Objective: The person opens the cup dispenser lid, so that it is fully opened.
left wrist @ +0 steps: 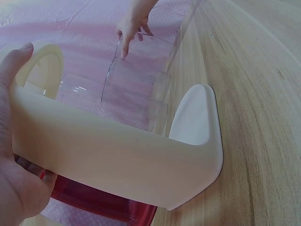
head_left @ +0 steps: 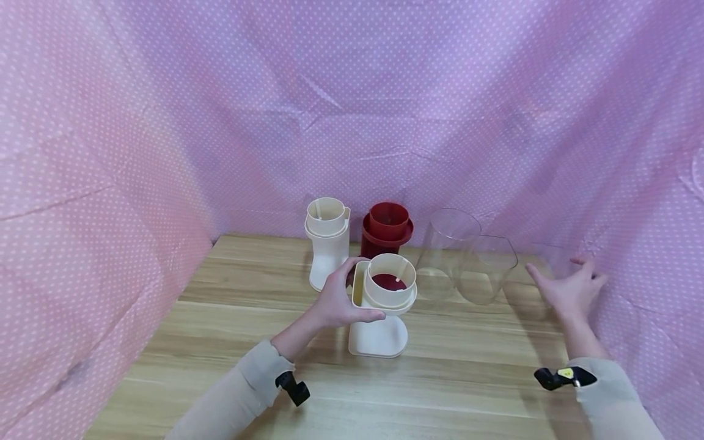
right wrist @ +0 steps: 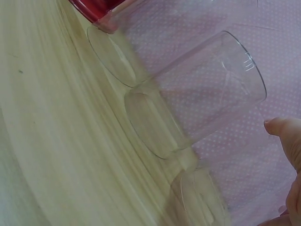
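My left hand (head_left: 338, 299) grips a cream dispenser stand (head_left: 379, 335) by its upper part, thumb in front and fingers behind. The stand is upright, with a round collar on top and a flat foot below; dark red shows through the collar. Farther right, my right hand (head_left: 574, 293) is spread beside a faint clear cylinder (right wrist: 202, 200), its thumb extended near the upper end. Whether the fingers touch that cylinder I cannot tell. Two more clear cylinders (head_left: 486, 269) (right wrist: 110, 52) stand to its left, one shown nearest the thumb in the right wrist view.
Behind the held stand are a second cream stand (head_left: 328, 244) and a red stand (head_left: 388, 223), side by side near the back of the wooden table (head_left: 242, 342). Pink dotted cloth (head_left: 352, 122) hangs around the back and sides.
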A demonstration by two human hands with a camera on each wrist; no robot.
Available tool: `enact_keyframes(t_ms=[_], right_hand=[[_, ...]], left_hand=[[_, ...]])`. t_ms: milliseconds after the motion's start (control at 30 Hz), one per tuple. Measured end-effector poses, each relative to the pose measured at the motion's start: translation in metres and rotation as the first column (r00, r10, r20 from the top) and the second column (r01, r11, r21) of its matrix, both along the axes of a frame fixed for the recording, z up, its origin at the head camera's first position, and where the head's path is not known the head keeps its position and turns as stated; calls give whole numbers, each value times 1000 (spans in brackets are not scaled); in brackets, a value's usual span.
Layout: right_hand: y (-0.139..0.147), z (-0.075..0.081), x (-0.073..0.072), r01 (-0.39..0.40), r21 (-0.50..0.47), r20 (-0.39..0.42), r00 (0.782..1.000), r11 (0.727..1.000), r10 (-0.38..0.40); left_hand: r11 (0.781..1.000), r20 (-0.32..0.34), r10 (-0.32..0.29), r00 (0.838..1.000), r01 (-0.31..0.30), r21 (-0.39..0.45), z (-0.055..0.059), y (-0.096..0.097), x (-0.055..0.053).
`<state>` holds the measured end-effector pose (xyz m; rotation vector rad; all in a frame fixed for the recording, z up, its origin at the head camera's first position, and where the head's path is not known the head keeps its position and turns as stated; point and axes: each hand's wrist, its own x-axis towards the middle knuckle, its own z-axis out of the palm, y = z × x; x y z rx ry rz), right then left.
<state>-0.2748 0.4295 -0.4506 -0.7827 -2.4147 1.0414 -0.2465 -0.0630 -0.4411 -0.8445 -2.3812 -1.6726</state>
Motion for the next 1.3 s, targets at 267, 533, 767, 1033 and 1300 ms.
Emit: enact_keyframes(t_ms=[267,533,767,1033,1300], right_hand=[[-3,-6,0,-1,-5,7,1000,1000,1],[-7,-10,1,-21,61,-12,1000,998,22],[-6,-10,1,-94,59,-8,995,994,95],[-3,-9,-3,-179,56,-13,984,982,180],[0,6,-2,-234,89,-29,971,968,237]], left_hand=[[1000,-10,4,1000,-4,4,0,0,1],[1000,-16,3,1000,-3,8,0,0,0],[1000,-21,13,1000,-12,6,-2,-1,1],[999,12,-41,999,41,1,-1,-6,-5],[967,73,-255,964,255,8,6,-23,-26]])
